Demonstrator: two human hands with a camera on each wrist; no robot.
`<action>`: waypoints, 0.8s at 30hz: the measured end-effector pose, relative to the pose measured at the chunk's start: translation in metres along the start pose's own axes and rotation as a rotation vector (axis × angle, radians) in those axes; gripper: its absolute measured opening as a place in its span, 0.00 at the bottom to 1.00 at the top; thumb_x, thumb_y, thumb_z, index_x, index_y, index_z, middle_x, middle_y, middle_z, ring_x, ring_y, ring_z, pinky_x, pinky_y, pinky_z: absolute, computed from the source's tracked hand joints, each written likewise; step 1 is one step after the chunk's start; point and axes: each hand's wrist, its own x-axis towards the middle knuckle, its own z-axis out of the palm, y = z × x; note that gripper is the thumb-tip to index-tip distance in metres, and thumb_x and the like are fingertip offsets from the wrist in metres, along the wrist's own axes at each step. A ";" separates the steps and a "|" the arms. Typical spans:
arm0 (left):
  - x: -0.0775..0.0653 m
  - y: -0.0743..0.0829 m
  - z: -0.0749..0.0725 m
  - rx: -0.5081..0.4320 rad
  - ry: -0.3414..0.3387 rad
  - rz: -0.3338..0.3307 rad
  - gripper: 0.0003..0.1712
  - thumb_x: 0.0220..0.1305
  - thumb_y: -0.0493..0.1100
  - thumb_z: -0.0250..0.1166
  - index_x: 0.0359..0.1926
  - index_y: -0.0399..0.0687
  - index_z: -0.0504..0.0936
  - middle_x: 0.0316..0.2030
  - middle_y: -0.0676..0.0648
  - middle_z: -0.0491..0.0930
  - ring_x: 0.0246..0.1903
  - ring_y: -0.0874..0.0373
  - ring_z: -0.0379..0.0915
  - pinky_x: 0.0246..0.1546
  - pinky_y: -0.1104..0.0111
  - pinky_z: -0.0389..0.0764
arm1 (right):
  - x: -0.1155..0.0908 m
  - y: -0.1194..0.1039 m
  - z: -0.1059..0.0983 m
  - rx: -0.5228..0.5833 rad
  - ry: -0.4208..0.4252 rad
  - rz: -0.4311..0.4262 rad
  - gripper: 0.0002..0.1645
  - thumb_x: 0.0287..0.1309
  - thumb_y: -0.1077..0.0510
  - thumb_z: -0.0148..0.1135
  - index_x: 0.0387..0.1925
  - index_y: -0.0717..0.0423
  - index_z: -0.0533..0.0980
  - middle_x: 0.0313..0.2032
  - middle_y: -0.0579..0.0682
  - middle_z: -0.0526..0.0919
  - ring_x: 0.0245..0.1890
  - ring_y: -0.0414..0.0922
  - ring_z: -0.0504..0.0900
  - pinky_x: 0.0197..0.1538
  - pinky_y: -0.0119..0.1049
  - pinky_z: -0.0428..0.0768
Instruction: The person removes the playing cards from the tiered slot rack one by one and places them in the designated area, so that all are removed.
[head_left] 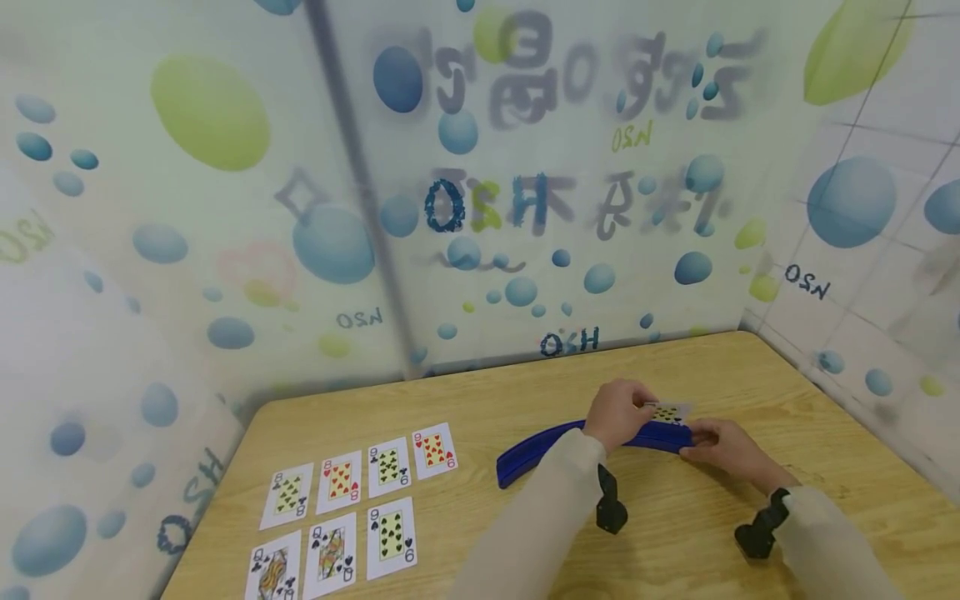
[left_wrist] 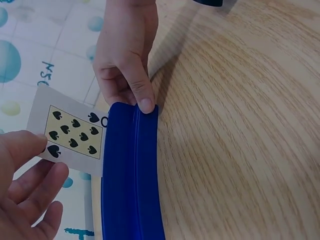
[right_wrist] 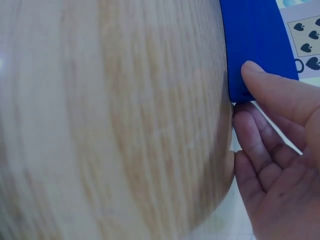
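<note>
A spade playing card (left_wrist: 75,132) is pinched in my left hand (head_left: 618,412), between thumb and fingers at its far edge. It stands up behind the blue curved card holder (head_left: 536,454); in the left wrist view its near edge meets the holder's back side. Whether it sits in a slot I cannot tell. My right hand (head_left: 727,452) grips the holder's right end, thumb on the front face and fingers behind, as the right wrist view shows. The holder's groove (left_wrist: 136,165) runs along its length and has no card in the part seen there.
Left on the wooden table (head_left: 465,533), face-up cards lie in two rows, among them a queen of clubs (head_left: 273,571), a queen of spades (head_left: 331,554) and a nine of hearts (head_left: 435,450). A patterned curtain (head_left: 480,317) hangs behind the table.
</note>
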 end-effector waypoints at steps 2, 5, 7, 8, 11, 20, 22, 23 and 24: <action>-0.001 -0.001 -0.001 0.009 0.012 0.002 0.05 0.59 0.41 0.63 0.36 0.52 0.85 0.30 0.60 0.79 0.30 0.69 0.72 0.32 0.76 0.73 | 0.000 0.000 0.000 0.001 0.000 -0.002 0.28 0.52 0.58 0.65 0.47 0.77 0.70 0.36 0.57 0.80 0.35 0.47 0.78 0.34 0.35 0.76; -0.003 -0.003 -0.002 0.015 0.022 0.011 0.05 0.60 0.41 0.63 0.36 0.52 0.85 0.30 0.60 0.79 0.30 0.69 0.72 0.32 0.76 0.73 | 0.001 0.002 0.001 0.005 0.003 -0.005 0.27 0.52 0.58 0.65 0.46 0.77 0.71 0.36 0.57 0.80 0.35 0.47 0.78 0.34 0.35 0.76; -0.004 -0.005 -0.004 0.014 0.024 0.023 0.05 0.60 0.41 0.63 0.35 0.52 0.85 0.30 0.60 0.79 0.29 0.70 0.72 0.31 0.76 0.73 | 0.001 0.002 0.001 0.006 0.004 -0.008 0.27 0.52 0.58 0.66 0.46 0.77 0.71 0.36 0.57 0.80 0.35 0.47 0.78 0.34 0.34 0.76; -0.004 -0.006 -0.004 0.008 0.025 0.030 0.05 0.60 0.41 0.63 0.35 0.51 0.85 0.30 0.60 0.79 0.29 0.70 0.72 0.31 0.76 0.73 | 0.001 0.002 0.001 0.007 0.005 -0.009 0.27 0.52 0.58 0.66 0.46 0.76 0.71 0.36 0.57 0.80 0.34 0.47 0.78 0.34 0.35 0.76; -0.006 -0.009 -0.007 -0.015 0.028 0.048 0.05 0.59 0.40 0.63 0.35 0.50 0.85 0.29 0.59 0.79 0.28 0.70 0.72 0.30 0.77 0.72 | 0.000 0.002 0.000 0.004 0.006 -0.007 0.28 0.52 0.57 0.66 0.46 0.76 0.71 0.36 0.56 0.80 0.34 0.47 0.78 0.34 0.35 0.76; -0.011 -0.016 -0.015 -0.033 0.044 0.068 0.05 0.60 0.39 0.63 0.36 0.48 0.84 0.31 0.57 0.80 0.29 0.70 0.73 0.31 0.77 0.73 | -0.001 0.001 0.000 0.003 0.009 0.006 0.30 0.51 0.57 0.66 0.48 0.77 0.70 0.37 0.57 0.79 0.35 0.47 0.78 0.34 0.36 0.76; -0.011 -0.019 -0.017 -0.027 0.047 0.070 0.05 0.60 0.39 0.63 0.36 0.48 0.84 0.31 0.56 0.81 0.28 0.69 0.73 0.30 0.77 0.73 | -0.002 0.001 0.000 -0.010 0.008 0.005 0.32 0.51 0.56 0.66 0.49 0.78 0.69 0.38 0.59 0.78 0.37 0.49 0.77 0.36 0.38 0.76; -0.011 -0.020 -0.018 -0.022 0.050 0.070 0.05 0.60 0.39 0.63 0.36 0.48 0.84 0.31 0.56 0.81 0.28 0.69 0.73 0.30 0.77 0.73 | -0.002 0.001 0.000 -0.018 0.011 0.005 0.33 0.51 0.56 0.66 0.49 0.78 0.68 0.39 0.60 0.78 0.37 0.51 0.77 0.37 0.39 0.77; -0.011 -0.021 -0.019 -0.013 0.051 0.072 0.05 0.60 0.39 0.62 0.36 0.48 0.84 0.31 0.56 0.81 0.28 0.69 0.73 0.30 0.77 0.73 | -0.002 0.001 0.000 -0.026 0.016 0.005 0.34 0.51 0.55 0.67 0.50 0.79 0.68 0.39 0.61 0.77 0.38 0.52 0.77 0.37 0.40 0.77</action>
